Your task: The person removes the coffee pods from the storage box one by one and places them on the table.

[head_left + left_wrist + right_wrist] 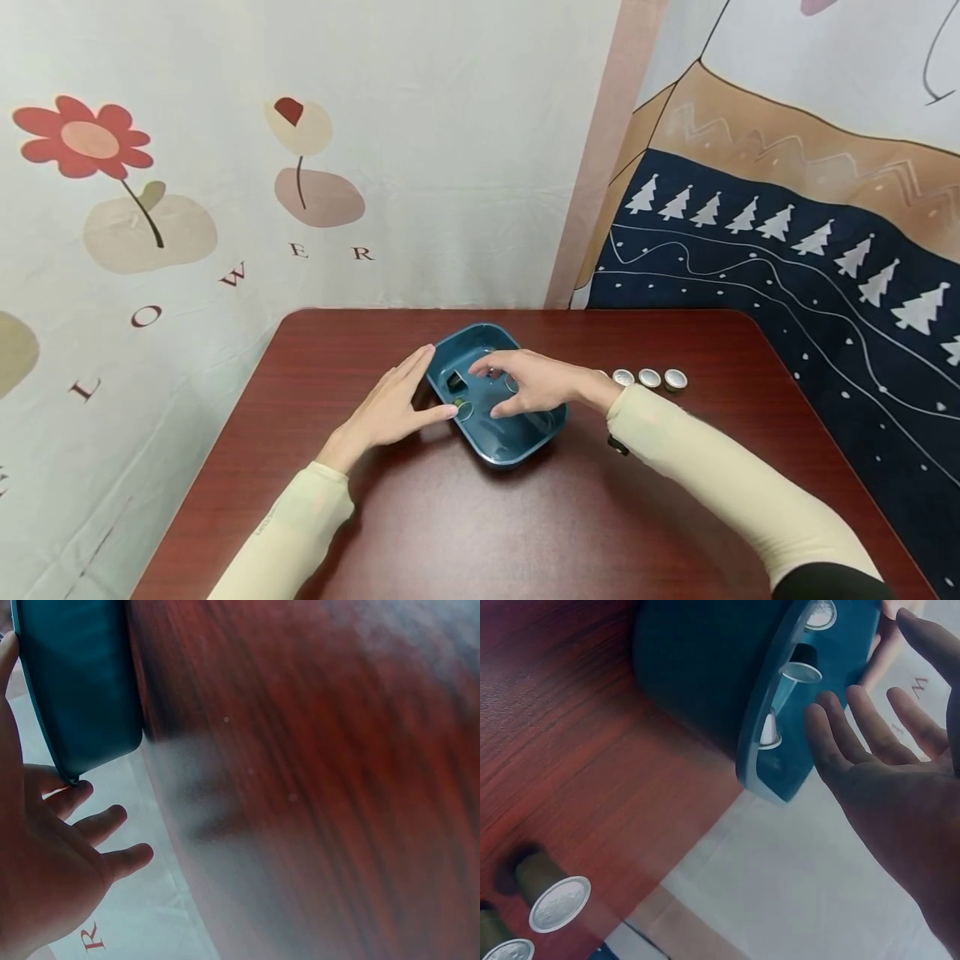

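Note:
A deep blue plastic tray (517, 446) stands on the table with several coffee capsules inside. One capsule (802, 673) in it shows a pale foil lid in the right wrist view. My left hand (386, 408) lies along the tray's left side, thumb and fingers spread and fairly straight; fingertips touch the rim in the left wrist view. Over the tray is my right hand (536, 379), fingers loosely bent and apart from the thumb, with nothing between them. It hides part of the tray's inside in the head view.
To the right of the tray, a row of foil-topped capsules (649, 378) stands on the dark red wooden table (420, 533); my right wrist partly covers the row's left end. A printed cloth (450, 167) hangs behind the table's far edge.

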`<state>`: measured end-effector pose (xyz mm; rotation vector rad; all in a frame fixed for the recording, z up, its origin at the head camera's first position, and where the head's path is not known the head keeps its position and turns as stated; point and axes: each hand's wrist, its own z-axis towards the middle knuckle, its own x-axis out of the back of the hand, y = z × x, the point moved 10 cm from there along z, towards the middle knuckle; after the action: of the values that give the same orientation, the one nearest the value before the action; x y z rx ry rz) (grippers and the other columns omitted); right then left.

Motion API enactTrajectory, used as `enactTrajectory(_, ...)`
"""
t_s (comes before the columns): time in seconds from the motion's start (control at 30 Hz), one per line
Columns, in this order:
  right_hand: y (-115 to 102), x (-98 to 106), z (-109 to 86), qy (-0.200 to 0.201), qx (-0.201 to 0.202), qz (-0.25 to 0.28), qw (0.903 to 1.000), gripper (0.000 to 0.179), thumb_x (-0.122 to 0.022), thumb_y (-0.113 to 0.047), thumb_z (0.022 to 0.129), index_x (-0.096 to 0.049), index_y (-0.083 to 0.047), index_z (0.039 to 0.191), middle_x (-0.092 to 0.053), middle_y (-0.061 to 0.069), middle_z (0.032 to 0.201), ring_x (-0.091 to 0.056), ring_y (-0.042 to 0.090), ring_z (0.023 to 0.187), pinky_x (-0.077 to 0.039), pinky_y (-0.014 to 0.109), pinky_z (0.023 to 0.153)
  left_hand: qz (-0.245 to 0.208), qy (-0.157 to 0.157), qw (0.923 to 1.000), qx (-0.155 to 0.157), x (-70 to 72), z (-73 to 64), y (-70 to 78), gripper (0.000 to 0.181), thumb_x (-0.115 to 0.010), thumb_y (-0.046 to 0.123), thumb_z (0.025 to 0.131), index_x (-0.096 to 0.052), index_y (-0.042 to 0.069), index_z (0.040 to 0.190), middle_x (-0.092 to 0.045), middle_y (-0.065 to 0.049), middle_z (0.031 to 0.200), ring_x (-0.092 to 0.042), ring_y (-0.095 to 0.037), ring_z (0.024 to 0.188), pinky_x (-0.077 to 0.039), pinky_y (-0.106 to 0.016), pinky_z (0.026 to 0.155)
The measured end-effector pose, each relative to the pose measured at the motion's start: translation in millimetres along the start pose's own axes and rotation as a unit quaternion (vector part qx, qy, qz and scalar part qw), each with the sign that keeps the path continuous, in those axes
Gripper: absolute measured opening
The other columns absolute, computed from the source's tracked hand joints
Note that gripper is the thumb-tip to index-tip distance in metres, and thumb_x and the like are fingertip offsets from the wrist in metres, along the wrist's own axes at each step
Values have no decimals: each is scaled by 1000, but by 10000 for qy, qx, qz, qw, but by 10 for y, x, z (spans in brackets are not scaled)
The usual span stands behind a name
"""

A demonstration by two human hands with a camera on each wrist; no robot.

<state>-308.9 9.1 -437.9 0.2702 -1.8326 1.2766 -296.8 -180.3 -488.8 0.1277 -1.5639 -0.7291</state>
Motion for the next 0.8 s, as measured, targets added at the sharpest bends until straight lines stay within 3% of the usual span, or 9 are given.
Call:
enactTrajectory(0.5,34,-196,290,-516,-260,-193,9981,69,-83,-19,105,-54,-8,166,-63,13,164,-64,33,147,-60,53,116,17,10,10000,-31,-13,16,-9,117,-73,73,100,-18,10,182,-21,-13,191,-26,-37,177,-22,-74,140)
enactTrajectory(0.8,76,-242,398,-623,-318,-171,9974,66,-82,-16,105,-55,-6,165,-62,12,166,-66,32,146,-63,48,113,-18,19,10000,-35,-4,21,-20,118,-74,72,99,-18,10,182,-20,-13,191,-24,-35,178,-22,-73,141)
